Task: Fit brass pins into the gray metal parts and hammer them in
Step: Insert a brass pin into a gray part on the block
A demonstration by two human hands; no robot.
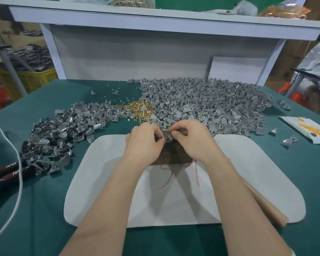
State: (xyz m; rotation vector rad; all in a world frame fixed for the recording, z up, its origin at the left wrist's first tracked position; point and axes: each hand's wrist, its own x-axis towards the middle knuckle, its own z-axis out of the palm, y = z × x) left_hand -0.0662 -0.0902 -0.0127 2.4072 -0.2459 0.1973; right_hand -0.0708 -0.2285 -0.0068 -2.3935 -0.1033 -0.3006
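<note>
Two hands meet at the far edge of the pale pad [103,182], and in the head view that is where we find the work. Our left hand [144,139] and right hand [190,137] both have the fingers curled in, pinching one gray metal part [167,136] between the fingertips. They hold it just above a dark block [174,154] that lies on the pad's far half. Whether a pin sits between the right fingertips we cannot tell (the spot is small and half hidden).

Beyond the pad, the brass pins [137,109] lie in a loose gold pile on the green bench [44,209]. A broad heap of gray parts [220,102] spreads to the pad's far right and a smaller heap [59,133] to its far left. Pliers [6,174] rest well to the left of the pad, and a red string [196,172] trails across it on our side of the block.

We judge the part to be stiff cast metal, light for its kind, smooth on its rounded face and so apt to twist in the fingers. It is best held by its flat sides, leaving the hole clear. The pins look tiny, hard and quick to roll or drop (one at a time, we think), so we would take each near its head between thumb and forefinger. The block looks firm enough to back a blow.
</note>
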